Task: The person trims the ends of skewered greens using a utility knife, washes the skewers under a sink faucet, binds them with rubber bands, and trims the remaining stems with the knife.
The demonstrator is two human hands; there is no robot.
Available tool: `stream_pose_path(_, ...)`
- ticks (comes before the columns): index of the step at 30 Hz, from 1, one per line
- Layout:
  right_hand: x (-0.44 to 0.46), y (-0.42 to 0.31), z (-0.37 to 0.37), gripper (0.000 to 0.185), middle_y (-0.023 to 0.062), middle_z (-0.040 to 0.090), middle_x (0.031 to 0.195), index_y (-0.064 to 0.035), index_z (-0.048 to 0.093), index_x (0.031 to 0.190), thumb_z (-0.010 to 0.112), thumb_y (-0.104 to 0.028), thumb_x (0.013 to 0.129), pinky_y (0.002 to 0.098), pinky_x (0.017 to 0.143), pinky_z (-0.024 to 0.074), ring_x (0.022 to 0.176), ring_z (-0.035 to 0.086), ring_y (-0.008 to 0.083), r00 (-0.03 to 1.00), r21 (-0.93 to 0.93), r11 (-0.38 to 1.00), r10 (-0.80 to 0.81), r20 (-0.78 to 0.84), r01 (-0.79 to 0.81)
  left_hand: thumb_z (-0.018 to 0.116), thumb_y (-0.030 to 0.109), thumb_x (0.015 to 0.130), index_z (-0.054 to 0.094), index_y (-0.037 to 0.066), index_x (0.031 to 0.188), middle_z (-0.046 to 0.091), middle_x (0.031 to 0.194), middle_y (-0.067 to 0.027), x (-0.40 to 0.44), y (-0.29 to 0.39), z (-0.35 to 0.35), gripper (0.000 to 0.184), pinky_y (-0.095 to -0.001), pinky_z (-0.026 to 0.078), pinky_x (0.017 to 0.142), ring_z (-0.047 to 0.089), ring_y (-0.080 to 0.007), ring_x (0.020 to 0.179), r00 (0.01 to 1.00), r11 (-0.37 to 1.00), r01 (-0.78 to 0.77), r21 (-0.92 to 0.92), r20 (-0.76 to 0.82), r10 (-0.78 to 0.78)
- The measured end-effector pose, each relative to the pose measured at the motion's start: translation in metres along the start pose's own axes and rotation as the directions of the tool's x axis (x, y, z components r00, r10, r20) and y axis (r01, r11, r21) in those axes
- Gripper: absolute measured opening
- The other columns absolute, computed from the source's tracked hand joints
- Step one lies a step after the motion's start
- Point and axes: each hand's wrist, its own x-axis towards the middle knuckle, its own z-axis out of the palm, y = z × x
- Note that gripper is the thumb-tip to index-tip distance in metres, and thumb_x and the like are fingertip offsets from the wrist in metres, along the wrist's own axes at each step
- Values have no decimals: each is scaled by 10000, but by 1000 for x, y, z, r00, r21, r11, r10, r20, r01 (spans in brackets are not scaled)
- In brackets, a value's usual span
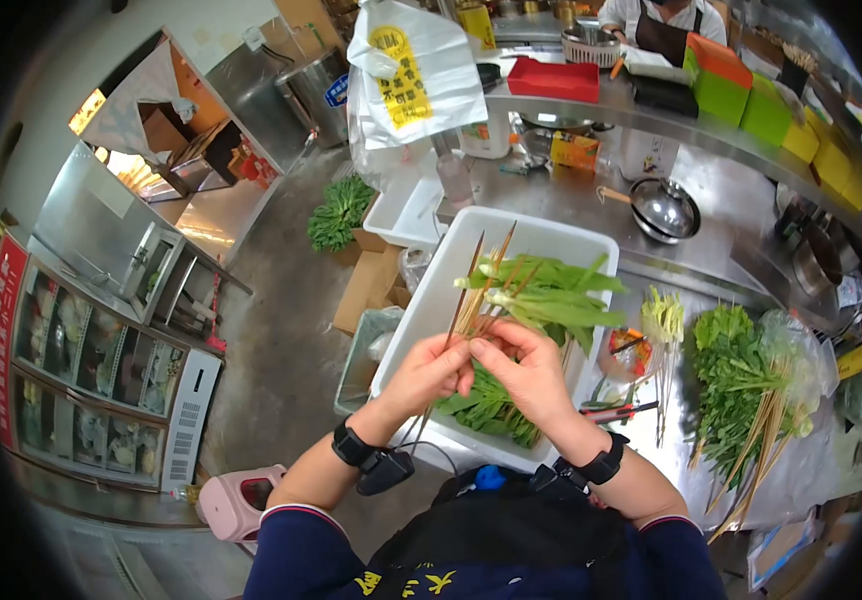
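Both hands meet over a white plastic tub [606, 245]. My left hand [434, 372] is closed around a bunch of thin bamboo skewers [478, 300], their tips fanning upward and their lower ends showing below the fist. Against its fingertips, my right hand [526, 372] is pinched shut; whatever lies between its thumb and finger is too small to make out. Leafy greens with pale stem ends [551, 285] lie just beyond the fingers, close to the skewers. More dark leaves [496, 405] sit in the tub beneath my hands.
To the right, skewered leafy greens [736, 370] lie on the counter beside pale-stemmed skewers [663, 320] and a red-black tool [621, 411]. A lidded pan [665, 210] stands behind. A white plastic bag [416, 75] hangs ahead. Beyond the shelf is another person [666, 25].
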Motion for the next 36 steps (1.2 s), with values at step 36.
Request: stream_pose_path(36, -32, 11, -8, 199, 71, 612, 798, 26, 610, 884, 697, -50, 722, 238, 514, 476, 658, 614, 143, 961, -154, 957, -220, 167, 245, 416, 376, 922, 556, 11, 828, 555, 703, -20, -38, -50, 21, 402, -223, 352, 521, 426, -87, 553, 994, 990, -96, 101, -44, 101)
